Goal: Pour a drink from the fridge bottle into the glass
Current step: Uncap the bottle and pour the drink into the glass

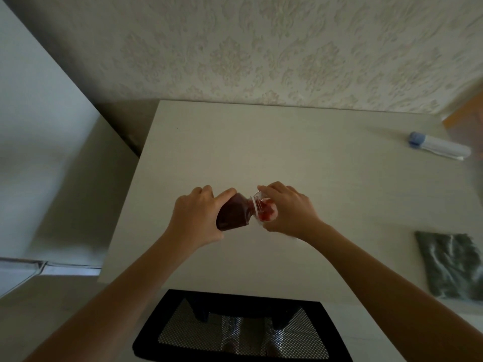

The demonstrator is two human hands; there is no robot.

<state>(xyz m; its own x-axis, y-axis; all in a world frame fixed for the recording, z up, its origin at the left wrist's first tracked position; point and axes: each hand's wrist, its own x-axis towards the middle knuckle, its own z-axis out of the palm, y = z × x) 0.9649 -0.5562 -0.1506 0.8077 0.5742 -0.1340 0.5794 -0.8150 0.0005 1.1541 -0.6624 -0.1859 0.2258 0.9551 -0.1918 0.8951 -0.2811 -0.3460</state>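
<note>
Left hand grips my tilted bottle, neck toward three o'clock into the glass my right hand holds, over a pale table by patterned wallpaper

Bottle looks like clear smooth plastic, dark red through it. The glass is see-through and shiny. Tabletop is matt, smooth, pale laminate-looking. Near its right edge sits a crumpled grey-green cloth; towards the far right corner, a glossy white plastic tube. Wallpaper is embossed, rough. Chair back is mesh.

2 hands, 1 bottle, 1 glass, 1 table, 1 cloth
</note>
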